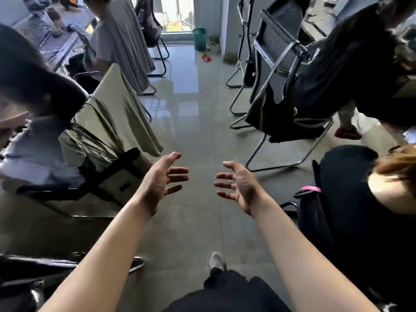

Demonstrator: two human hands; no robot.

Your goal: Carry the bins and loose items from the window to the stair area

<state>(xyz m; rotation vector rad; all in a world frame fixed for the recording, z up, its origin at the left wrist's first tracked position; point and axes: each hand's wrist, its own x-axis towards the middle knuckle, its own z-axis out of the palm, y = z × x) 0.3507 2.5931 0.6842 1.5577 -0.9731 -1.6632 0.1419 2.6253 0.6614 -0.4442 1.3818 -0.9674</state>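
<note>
Far down the aisle, the green bin (199, 40) stands upright on the floor (191, 136) just below the window (177, 12), with a smaller pale container (213, 43) touching or just beside it on the right and a small red item (206, 58) lying loose on the tiles a little nearer. The bin looks like thin plastic, so probably light and stiff but smooth-walled; the rim is likely the surest hold, or both palms against the sides. The red piece looks limp and small, probably a pinch pick-up; what it is cannot be told. Both hands are empty: the left hand (158, 183) and right hand (239, 185) reach forward with fingers spread and palms turned toward each other, well apart from the bins. Chairs line both sides, one on the left draped with an olive garment (117, 113), one on the right hung with a black bag (270, 109), and people sit along the aisle.
</note>
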